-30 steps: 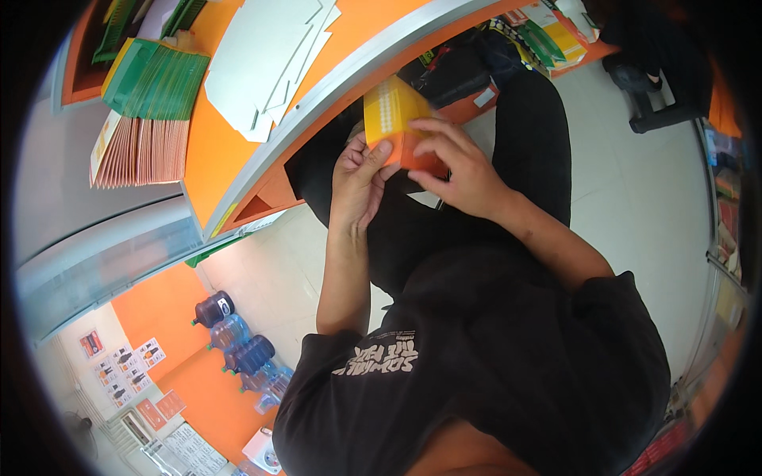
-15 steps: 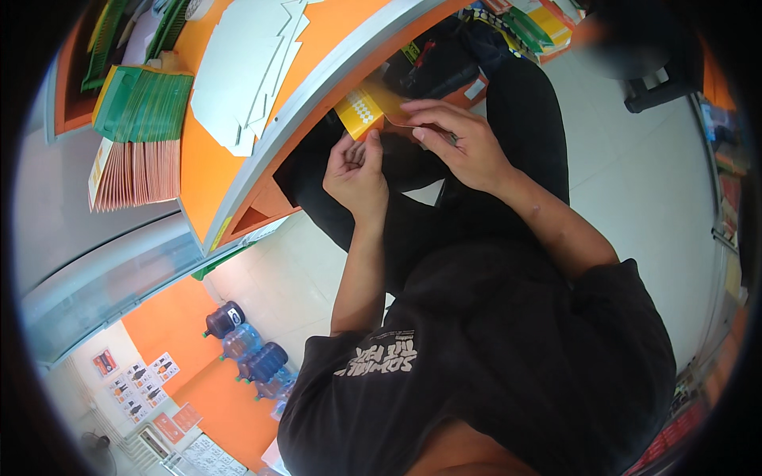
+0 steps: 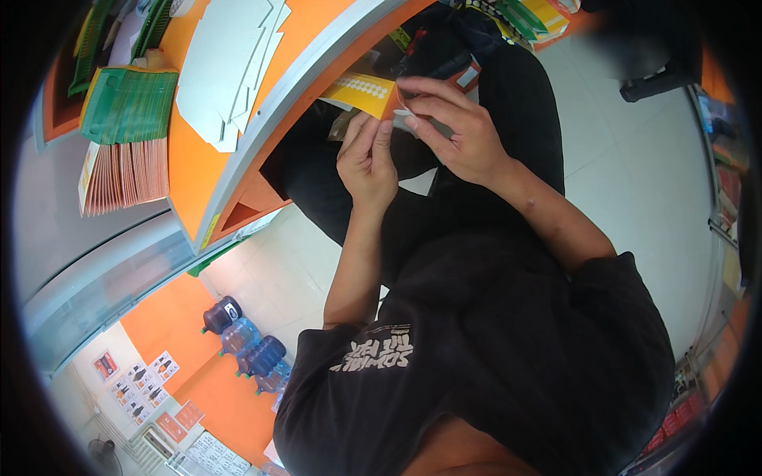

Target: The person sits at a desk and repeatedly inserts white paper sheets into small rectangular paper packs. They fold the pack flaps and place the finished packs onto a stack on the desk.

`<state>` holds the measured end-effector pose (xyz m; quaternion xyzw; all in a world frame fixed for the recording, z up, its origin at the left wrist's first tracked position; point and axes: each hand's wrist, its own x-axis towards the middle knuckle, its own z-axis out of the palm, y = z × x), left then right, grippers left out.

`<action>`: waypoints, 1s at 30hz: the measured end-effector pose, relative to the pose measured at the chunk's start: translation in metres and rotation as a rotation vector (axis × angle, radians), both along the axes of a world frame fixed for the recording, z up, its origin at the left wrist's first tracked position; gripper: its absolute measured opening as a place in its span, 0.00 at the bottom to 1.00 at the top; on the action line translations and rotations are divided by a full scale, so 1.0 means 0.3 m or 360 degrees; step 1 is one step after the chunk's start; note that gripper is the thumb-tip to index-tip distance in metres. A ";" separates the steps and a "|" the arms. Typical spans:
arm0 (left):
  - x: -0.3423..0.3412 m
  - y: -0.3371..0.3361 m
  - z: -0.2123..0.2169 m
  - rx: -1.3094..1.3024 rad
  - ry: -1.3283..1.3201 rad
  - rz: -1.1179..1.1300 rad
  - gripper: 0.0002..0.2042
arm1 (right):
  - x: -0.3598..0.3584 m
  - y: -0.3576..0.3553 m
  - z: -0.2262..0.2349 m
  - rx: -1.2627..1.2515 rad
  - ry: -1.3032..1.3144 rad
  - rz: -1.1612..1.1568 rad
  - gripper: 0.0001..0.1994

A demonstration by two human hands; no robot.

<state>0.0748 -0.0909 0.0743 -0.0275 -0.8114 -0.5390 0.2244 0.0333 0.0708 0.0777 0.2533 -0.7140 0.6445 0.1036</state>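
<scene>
Pinching glossy yellow dotted sticker sheet [image 3: 367, 90]: right hand [image 3: 456, 131] fingers closed; left hand [image 3: 367, 163] fingers touching underneath.

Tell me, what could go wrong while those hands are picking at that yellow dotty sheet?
1. The yellow sheet of round dots sticks out unsupported past the fingers of the right hand, so it might bend or crease.
2. The left hand pinches at the sheet's edge with its fingertips; a small dot could perhaps tear, or fold onto itself.
3. The hands work over the lap, off the orange table, so a dropped piece might land on the floor.
</scene>
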 end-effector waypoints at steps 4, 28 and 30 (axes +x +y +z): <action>-0.001 0.013 0.033 0.0124 -0.0148 -0.0012 0.09 | 0.000 0.004 0.012 0.0080 0.0117 -0.0009 0.07; -0.015 -0.058 0.049 0.0245 -0.0248 -0.0220 0.09 | 0.019 0.012 0.016 -0.0004 -0.0201 0.0162 0.09; -0.017 -0.042 0.040 0.0421 -0.0291 -0.0207 0.09 | 0.019 0.013 0.003 -0.0228 -0.0549 0.0232 0.09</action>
